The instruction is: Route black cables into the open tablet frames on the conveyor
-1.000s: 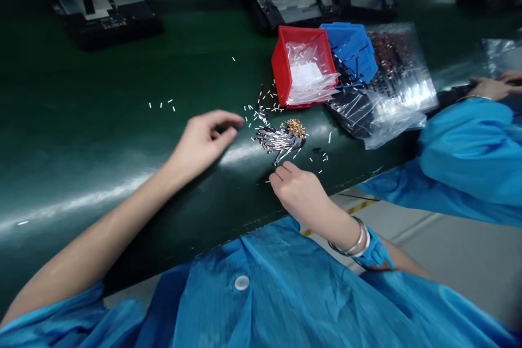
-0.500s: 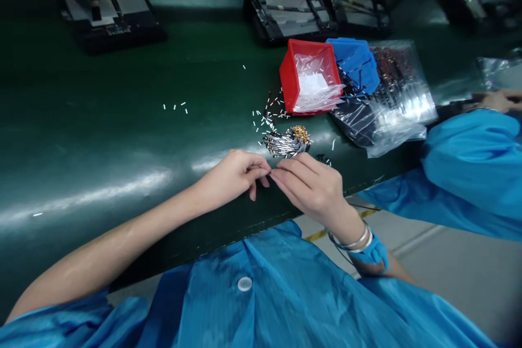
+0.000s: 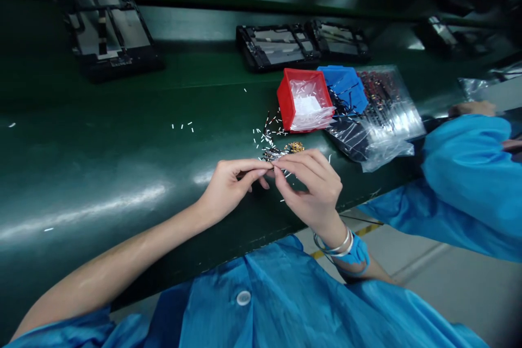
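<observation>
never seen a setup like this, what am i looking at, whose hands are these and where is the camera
There is no machine here: a person works with a bare left hand and a bare right hand. The camera is worn on that person's head, looking forward and down.

On the dark green tabletop lies a bundle of thin silver-and-black pieces with gold ends, partly hidden by the hands, and scattered small white slivers. Beyond are a red plastic bin, a blue plastic bin and clear plastic bags.

The fingers of both hands meet in a pinch; whatever is between them is too small to make out. The loose blue sleeve at the far right belongs to another person.
</observation>
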`<state>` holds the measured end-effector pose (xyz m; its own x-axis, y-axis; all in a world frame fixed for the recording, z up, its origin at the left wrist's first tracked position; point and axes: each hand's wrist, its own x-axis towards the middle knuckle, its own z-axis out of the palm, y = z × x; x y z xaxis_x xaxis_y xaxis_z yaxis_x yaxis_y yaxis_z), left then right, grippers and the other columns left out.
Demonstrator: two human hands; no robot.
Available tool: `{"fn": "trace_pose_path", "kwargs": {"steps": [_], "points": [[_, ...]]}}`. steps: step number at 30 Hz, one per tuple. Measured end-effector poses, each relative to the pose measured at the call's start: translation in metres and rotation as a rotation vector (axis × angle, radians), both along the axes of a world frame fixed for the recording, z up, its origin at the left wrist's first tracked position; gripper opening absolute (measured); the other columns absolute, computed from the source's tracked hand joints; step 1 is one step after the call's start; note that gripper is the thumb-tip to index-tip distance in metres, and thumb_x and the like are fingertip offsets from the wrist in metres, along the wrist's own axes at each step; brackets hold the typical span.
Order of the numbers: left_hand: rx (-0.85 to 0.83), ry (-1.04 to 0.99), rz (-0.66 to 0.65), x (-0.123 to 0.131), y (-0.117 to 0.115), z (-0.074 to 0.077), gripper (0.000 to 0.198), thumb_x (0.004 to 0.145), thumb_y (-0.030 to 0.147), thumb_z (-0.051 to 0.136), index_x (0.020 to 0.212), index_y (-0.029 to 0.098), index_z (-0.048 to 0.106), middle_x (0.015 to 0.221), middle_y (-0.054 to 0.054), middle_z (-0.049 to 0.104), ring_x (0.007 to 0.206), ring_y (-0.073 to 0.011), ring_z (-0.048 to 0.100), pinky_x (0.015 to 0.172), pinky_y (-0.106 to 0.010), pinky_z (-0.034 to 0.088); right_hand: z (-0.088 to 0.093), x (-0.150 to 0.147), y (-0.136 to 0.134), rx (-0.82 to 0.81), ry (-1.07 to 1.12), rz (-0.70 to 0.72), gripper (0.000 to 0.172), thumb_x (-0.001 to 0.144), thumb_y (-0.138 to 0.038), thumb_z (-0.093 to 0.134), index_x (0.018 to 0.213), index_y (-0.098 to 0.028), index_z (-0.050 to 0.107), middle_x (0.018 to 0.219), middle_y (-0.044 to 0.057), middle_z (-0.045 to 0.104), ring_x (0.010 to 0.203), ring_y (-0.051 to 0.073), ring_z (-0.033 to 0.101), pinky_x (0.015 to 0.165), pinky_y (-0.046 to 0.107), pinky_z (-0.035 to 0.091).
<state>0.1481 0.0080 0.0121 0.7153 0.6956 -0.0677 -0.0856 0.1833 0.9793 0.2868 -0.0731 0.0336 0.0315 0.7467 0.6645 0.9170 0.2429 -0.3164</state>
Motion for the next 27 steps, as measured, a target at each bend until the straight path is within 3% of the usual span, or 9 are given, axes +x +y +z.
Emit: {"fn": "trace_pose_path", "kwargs": {"steps": [3, 6, 8, 10, 13, 15, 18, 23, 27], "points": [[-0.143, -0.036, 0.0, 0.001, 0.007, -0.003, 0.014, 0.082, 0.021, 0.063, 0.09, 0.012, 0.07, 0.083, -0.008, 0.074, 0.066, -0.0156, 0.069, 0.05, -0.019, 0.049, -0.002, 0.029, 0.018, 0.061, -0.117, -0.068, 0.012, 0.081, -0.01, 0.062, 0.083, -0.021, 0.064, 0.076, 0.001, 0.071, 0.07, 0.015, 0.062, 0.066, 0.031, 0.052], [-0.349, -0.049, 0.027, 0.003, 0.015, -0.01, 0.023, 0.081, 0.025, 0.064, 0.098, 0.009, 0.063, 0.092, -0.014, 0.073, 0.072, -0.0201, 0.071, 0.051, -0.021, 0.052, -0.005, 0.069, 0.04, 0.053, -0.208, -0.359, 0.014, 0.083, -0.012, 0.056, 0.084, -0.02, 0.068, 0.076, 0.004, 0.07, 0.071, 0.019, 0.061, 0.066, 0.036, 0.049], [-0.432, -0.065, 0.044, 0.004, 0.019, -0.015, 0.028, 0.08, 0.023, 0.066, 0.102, 0.008, 0.059, 0.095, -0.016, 0.072, 0.074, -0.0211, 0.072, 0.053, -0.022, 0.054, -0.007, 0.081, 0.05, -0.009, -0.212, -0.42, 0.016, 0.083, -0.012, 0.054, 0.086, -0.018, 0.069, 0.08, 0.007, 0.071, 0.076, 0.023, 0.061, 0.068, 0.039, 0.048], [-0.459, -0.095, 0.044, 0.004, 0.021, -0.018, 0.033, 0.079, 0.023, 0.067, 0.106, 0.008, 0.055, 0.096, -0.017, 0.072, 0.075, -0.0216, 0.072, 0.056, -0.023, 0.056, -0.008, 0.071, 0.052, 0.004, -0.203, -0.343, 0.012, 0.084, -0.016, 0.058, 0.088, -0.019, 0.069, 0.085, 0.006, 0.072, 0.08, 0.022, 0.061, 0.07, 0.038, 0.049], [-0.433, -0.147, 0.035, 0.004, 0.02, -0.02, 0.043, 0.08, 0.027, 0.07, 0.114, 0.009, 0.051, 0.09, -0.014, 0.072, 0.077, -0.0215, 0.071, 0.06, -0.024, 0.057, -0.01, 0.031, 0.042, 0.004, -0.148, -0.037, 0.012, 0.086, -0.014, 0.058, 0.085, -0.02, 0.068, 0.083, 0.002, 0.073, 0.078, 0.016, 0.062, 0.072, 0.031, 0.051], [-0.392, -0.16, 0.026, 0.003, 0.018, -0.019, 0.048, 0.081, 0.028, 0.069, 0.12, 0.008, 0.049, 0.082, -0.009, 0.071, 0.074, -0.019, 0.07, 0.062, -0.024, 0.057, -0.011, 0.008, 0.035, -0.033, -0.129, 0.059, 0.011, 0.085, -0.012, 0.059, 0.082, -0.018, 0.067, 0.081, 0.004, 0.072, 0.078, 0.016, 0.06, 0.069, 0.029, 0.051], [-0.313, -0.157, -0.021, 0.002, 0.018, -0.016, 0.053, 0.084, 0.024, 0.063, 0.131, 0.008, 0.045, 0.083, -0.007, 0.07, 0.072, -0.0149, 0.068, 0.067, -0.023, 0.058, -0.013, -0.004, 0.031, -0.079, -0.111, 0.084, 0.009, 0.084, -0.012, 0.06, 0.081, -0.016, 0.068, 0.08, 0.005, 0.072, 0.076, 0.017, 0.058, 0.066, 0.029, 0.051], [-0.113, -0.075, -0.081, -0.001, 0.017, -0.01, 0.057, 0.087, 0.01, 0.047, 0.143, 0.016, 0.038, 0.112, -0.009, 0.068, 0.085, -0.0131, 0.067, 0.076, -0.023, 0.058, -0.01, 0.002, 0.032, -0.099, -0.119, 0.075, 0.008, 0.083, -0.012, 0.06, 0.081, -0.015, 0.067, 0.081, 0.006, 0.072, 0.076, 0.017, 0.058, 0.065, 0.029, 0.051], [0.029, 0.014, -0.128, -0.003, 0.015, -0.006, 0.064, 0.084, 0.003, 0.042, 0.146, 0.02, 0.036, 0.109, -0.006, 0.069, 0.089, -0.0133, 0.067, 0.083, -0.025, 0.057, -0.01, -0.005, 0.029, -0.117, -0.175, 0.021, 0.013, 0.081, -0.01, 0.058, 0.074, -0.017, 0.066, 0.075, 0.003, 0.07, 0.071, 0.016, 0.057, 0.059, 0.028, 0.047]]}}
